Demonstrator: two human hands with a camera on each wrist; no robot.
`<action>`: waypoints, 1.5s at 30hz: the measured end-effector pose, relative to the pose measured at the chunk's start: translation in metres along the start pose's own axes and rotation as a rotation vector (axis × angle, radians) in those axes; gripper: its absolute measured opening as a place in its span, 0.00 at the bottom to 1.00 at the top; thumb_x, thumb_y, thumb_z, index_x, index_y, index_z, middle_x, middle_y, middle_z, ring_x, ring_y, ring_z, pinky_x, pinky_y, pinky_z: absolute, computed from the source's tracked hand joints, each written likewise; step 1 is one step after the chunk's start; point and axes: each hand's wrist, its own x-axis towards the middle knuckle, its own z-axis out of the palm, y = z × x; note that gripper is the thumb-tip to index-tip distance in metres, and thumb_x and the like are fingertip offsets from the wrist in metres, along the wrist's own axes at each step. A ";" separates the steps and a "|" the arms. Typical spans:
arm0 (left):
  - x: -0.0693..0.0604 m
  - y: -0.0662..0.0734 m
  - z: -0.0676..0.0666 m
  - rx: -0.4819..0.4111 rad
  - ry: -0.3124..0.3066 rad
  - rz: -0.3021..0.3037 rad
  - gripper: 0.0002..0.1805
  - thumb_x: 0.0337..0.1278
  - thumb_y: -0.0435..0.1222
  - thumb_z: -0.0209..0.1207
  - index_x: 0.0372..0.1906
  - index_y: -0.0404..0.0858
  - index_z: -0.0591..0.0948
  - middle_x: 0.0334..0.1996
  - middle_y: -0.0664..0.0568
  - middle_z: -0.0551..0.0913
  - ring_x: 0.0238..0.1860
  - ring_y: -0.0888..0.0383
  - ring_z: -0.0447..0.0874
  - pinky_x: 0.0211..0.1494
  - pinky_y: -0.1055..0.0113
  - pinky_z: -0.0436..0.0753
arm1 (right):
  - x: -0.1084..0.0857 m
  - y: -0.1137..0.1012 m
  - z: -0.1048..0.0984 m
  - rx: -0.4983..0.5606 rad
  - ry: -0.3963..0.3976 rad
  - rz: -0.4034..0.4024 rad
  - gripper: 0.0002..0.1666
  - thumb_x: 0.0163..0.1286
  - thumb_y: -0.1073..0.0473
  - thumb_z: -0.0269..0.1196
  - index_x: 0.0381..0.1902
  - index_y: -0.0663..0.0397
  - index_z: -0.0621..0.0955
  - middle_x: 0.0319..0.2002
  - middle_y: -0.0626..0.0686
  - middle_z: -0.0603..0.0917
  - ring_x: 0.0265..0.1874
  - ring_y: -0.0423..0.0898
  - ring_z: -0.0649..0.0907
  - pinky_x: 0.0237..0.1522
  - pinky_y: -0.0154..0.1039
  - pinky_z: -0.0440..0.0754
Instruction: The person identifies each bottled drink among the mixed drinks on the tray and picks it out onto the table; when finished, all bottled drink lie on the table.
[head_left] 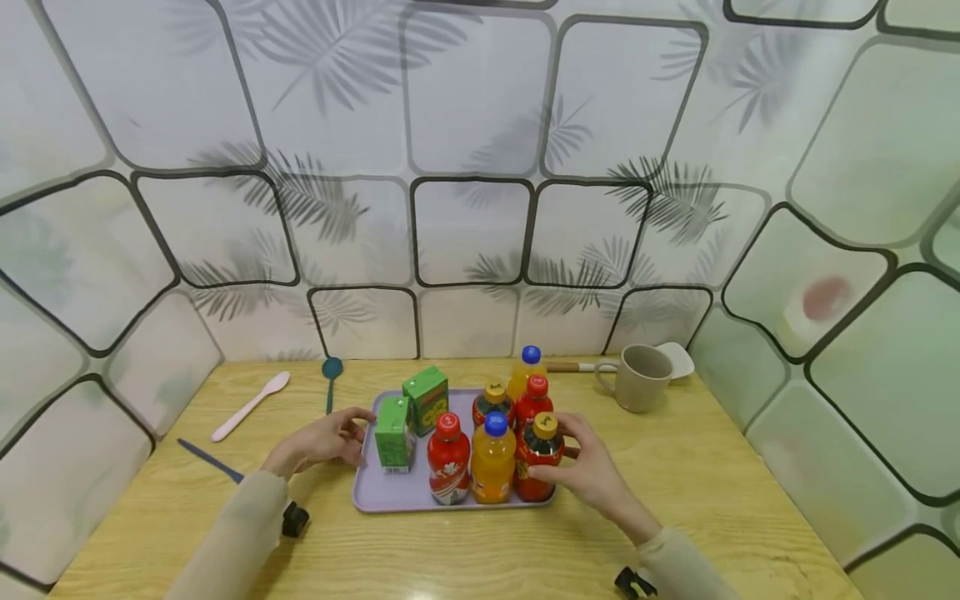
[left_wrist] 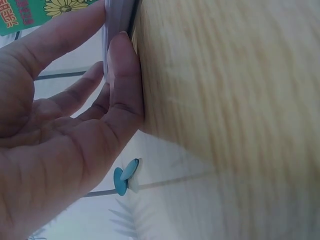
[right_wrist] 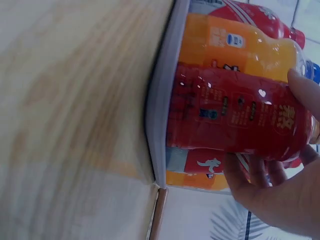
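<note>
A lilac tray [head_left: 405,498] carries drink bottles and two green cartons. On its left edge, my left hand [head_left: 326,439] grips the rim with bent fingers; in the left wrist view a fingertip [left_wrist: 122,52] presses against the rim. My right hand [head_left: 592,477] holds a red-labelled bottle with a yellow cap [head_left: 537,467] at the tray's front right corner, thumb on the near side. That bottle [right_wrist: 230,112] stands upright beside an orange juice bottle [head_left: 493,467] with a blue cap. A red bottle [head_left: 448,462] stands left of the juice. Near my left hand are the green cartons [head_left: 393,433].
Behind the front row stand more bottles, including a red-capped one [head_left: 534,402] and a blue-capped one [head_left: 525,375]. A beige mug [head_left: 643,379] is at the back right. Left lie a pink spoon [head_left: 251,407], a teal spoon [head_left: 332,371] and a blue utensil handle [head_left: 210,460].
</note>
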 end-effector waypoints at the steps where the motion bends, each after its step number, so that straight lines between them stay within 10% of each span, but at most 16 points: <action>1: 0.000 -0.001 0.000 0.000 -0.003 0.004 0.39 0.45 0.23 0.69 0.65 0.31 0.65 0.42 0.41 0.70 0.38 0.53 0.72 0.39 0.66 0.79 | 0.000 -0.001 0.000 0.002 0.008 -0.005 0.41 0.47 0.57 0.79 0.61 0.45 0.76 0.59 0.53 0.74 0.59 0.56 0.75 0.55 0.56 0.77; 37: -0.002 -0.004 -0.004 -0.037 -0.063 0.035 0.41 0.46 0.22 0.68 0.67 0.28 0.62 0.45 0.40 0.69 0.40 0.55 0.74 0.40 0.68 0.80 | -0.008 0.005 -0.076 -0.107 0.176 0.011 0.37 0.53 0.55 0.76 0.61 0.54 0.78 0.55 0.51 0.75 0.51 0.33 0.73 0.52 0.45 0.78; 45: -0.001 -0.003 -0.004 -0.044 -0.061 0.032 0.41 0.46 0.21 0.67 0.67 0.28 0.61 0.45 0.40 0.68 0.39 0.55 0.73 0.40 0.69 0.80 | -0.008 0.018 -0.096 -0.135 0.220 0.114 0.43 0.55 0.50 0.75 0.67 0.53 0.73 0.62 0.54 0.74 0.52 0.31 0.71 0.47 0.22 0.75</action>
